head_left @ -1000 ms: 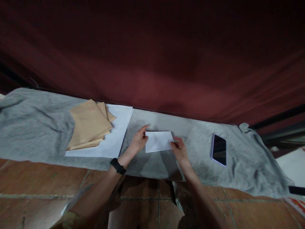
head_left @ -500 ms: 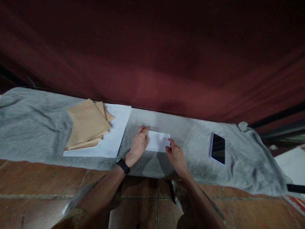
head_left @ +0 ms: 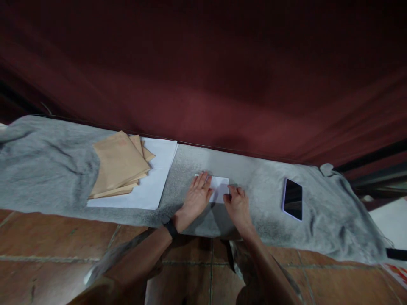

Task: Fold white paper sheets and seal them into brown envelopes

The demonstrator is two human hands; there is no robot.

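A small white rectangle of paper [head_left: 219,189], seemingly folded, lies on the grey cloth in front of me. My left hand [head_left: 197,195] rests flat over its left part, fingers stretched out and slightly spread, hiding that end. At the paper's right edge is my right hand [head_left: 238,205], with its fingers curled and the thumb and fingertips closed on the edge.
Grey cloth [head_left: 260,212] covers the long low surface. Left of my hands, brown envelopes [head_left: 121,163] lie stacked on larger white sheets [head_left: 159,169]. A phone [head_left: 292,199] lies to the right. Dark red fabric [head_left: 203,106] hangs behind, and tiled floor [head_left: 63,237] lies below.
My left hand has slid right from the paper's left edge and now lies flat on it. The right hand's fingers have drawn in at the right edge.
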